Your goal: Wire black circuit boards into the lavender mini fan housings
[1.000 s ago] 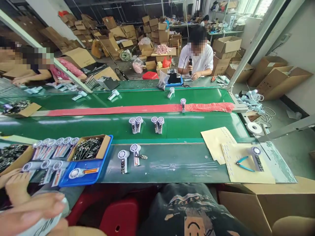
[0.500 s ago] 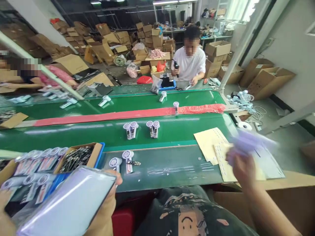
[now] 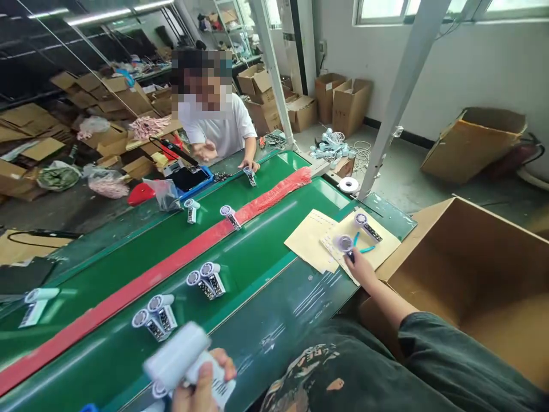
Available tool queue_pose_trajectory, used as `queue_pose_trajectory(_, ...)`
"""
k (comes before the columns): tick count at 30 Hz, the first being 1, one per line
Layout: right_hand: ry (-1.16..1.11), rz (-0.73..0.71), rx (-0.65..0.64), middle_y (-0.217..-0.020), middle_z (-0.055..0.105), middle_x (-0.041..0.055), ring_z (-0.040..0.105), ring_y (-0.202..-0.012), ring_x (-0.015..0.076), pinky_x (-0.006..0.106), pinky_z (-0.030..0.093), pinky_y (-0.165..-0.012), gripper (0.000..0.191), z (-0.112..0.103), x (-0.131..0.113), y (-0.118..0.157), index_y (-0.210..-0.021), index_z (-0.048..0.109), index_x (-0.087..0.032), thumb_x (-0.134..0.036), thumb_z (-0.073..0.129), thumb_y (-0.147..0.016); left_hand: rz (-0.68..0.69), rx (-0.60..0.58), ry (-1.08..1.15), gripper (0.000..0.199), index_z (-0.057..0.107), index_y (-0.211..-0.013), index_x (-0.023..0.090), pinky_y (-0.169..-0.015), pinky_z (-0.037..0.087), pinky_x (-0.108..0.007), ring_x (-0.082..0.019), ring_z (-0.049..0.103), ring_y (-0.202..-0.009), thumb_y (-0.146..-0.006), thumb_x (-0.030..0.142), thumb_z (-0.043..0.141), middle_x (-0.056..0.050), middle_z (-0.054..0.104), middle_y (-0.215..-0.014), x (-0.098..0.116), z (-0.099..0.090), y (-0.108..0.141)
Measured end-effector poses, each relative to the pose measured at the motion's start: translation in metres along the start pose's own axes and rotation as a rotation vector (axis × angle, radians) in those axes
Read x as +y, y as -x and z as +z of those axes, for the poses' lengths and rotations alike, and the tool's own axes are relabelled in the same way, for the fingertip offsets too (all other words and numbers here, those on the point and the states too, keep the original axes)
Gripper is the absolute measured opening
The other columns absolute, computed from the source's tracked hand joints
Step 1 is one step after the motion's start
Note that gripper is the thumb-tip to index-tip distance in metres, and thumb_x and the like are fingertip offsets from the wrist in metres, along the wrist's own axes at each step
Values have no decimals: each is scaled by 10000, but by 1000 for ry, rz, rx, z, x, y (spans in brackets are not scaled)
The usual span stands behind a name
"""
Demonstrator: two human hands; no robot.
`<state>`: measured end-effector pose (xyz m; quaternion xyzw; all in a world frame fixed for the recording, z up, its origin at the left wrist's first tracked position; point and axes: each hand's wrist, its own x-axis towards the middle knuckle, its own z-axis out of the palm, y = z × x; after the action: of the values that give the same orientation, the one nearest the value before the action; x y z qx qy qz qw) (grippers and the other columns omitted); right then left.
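Both are full: your left hand (image 3: 205,384) is closed on the handle of one pale handheld fan (image 3: 176,356), your right hand (image 3: 361,268) on a second handheld fan (image 3: 344,243), over the yellow sheet (image 3: 386,250) on the bench (image 3: 283,309). They look light, hard and smooth, so they might slip. Hold the handles; the round heads may break.

I watch through one camera, worn on the person's head and pointed forward and down. From above the lap and dark shirt (image 3: 338,366), it looks across the near workbench (image 3: 274,337) and slantwise along the green conveyor belt (image 3: 266,232), which climbs from lower left toward upper middle. My view reaches past the co-worker (image 3: 240,129) to the windows (image 3: 381,8). The left hand (image 3: 203,380) sits closest to my lens, the right hand (image 3: 361,270) farther out.
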<state>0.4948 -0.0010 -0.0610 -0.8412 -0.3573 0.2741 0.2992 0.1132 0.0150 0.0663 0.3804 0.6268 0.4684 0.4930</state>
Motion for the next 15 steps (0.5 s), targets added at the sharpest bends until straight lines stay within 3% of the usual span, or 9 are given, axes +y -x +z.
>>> queue_pose_trajectory(3,16,58,24,-1098,677,177,638,-898,267,339,457,-770,425,-3,12,-28,-1200,606,-159,-439,600,-881,-193,-127,12,622,522,-802,202,-411,406,-226,-92,489,-416,-488,628,848,53,582,-596,-28,38,4)
queue_pose_trajectory(5,29,80,24,-1122,654,220,627,-950,295,374,454,-817,466,-6,14,-47,-1219,606,-127,-444,608,-878,-309,-228,7,619,502,-869,210,-409,406,-226,-84,477,-415,-524,609,826,65,579,-619,-45,50,3)
queue_pose_trajectory(8,39,85,10,-1188,597,290,590,-1052,356,463,433,-885,533,-2,10,-64,-1266,580,-85,-474,559,-902,-412,-401,-35,527,460,-878,215,-415,417,-231,-76,482,-437,-594,549,753,48,601,-711,-64,53,-3)
queue_pose_trajectory(10,18,43,-18,-1278,537,307,556,-1123,371,495,428,-914,572,12,-2,-60,-1313,537,-84,-495,500,-917,-423,-402,-34,448,461,-890,212,-449,450,-255,-88,520,-474,-631,496,693,13,635,-798,-69,49,-9)
queue_pose_trajectory(12,-98,-61,-81,-1318,521,270,537,-1164,356,493,441,-941,612,35,-26,-39,-1327,513,-117,-540,499,-885,-413,-373,-19,394,491,-954,204,-551,512,-302,-134,605,-588,-659,422,635,-32,664,-883,-70,46,-14)
queue_pose_trajectory(13,-202,-123,-156,-1296,543,243,544,-1153,346,489,455,-942,634,49,-42,-22,-1304,524,-135,-576,520,-850,-394,-391,-19,412,509,-1025,197,-647,543,-338,-174,653,-708,-666,372,611,-60,674,-951,-69,47,-16)
queue_pose_trajectory(15,-435,-281,-582,-1247,602,161,603,-1076,291,448,494,-924,623,76,-79,17,-1270,537,-205,-629,535,-814,-301,-498,-56,605,489,-1242,184,-921,516,-429,-274,633,-1082,-650,268,582,-120,644,-1182,-65,51,-18)
